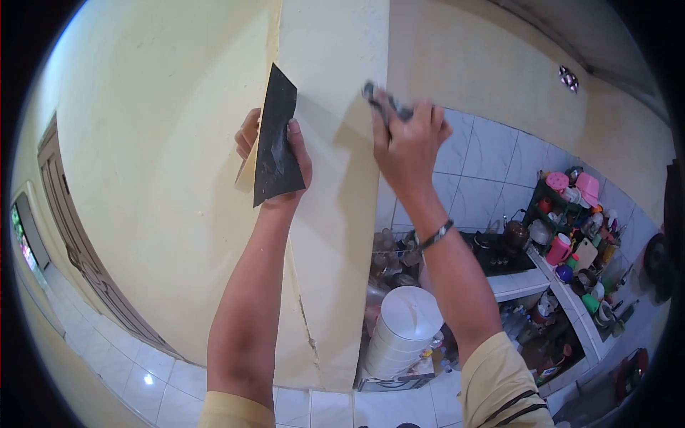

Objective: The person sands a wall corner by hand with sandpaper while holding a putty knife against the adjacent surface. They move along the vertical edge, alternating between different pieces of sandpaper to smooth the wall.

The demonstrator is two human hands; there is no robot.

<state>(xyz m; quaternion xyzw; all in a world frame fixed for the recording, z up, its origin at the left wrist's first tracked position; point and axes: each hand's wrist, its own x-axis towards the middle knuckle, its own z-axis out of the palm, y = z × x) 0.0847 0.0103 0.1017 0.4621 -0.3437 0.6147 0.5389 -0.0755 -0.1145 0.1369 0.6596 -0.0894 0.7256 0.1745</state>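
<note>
My left hand [300,155] grips a black sandpaper sheet [275,153] with a pale smear on its face, near the wall corner. The thumb lies on the front, and the fingers curl behind it, beside a yellowish flap. My right hand [410,146] is raised to the right, near the edge of the cream wall [328,235]. Its fingers are closed around a small dark grey object [389,103], blurred by motion, whose kind I cannot make out. A ragged crack [308,332] runs down the wall below my left hand.
Below right stands a white round container [410,314] beside glass jars. Farther right, a tiled counter holds a black stove [492,250], a kettle [515,234], a pink jug [559,248] and crowded kitchenware. A brown door [71,214] is at the left, above white floor tiles.
</note>
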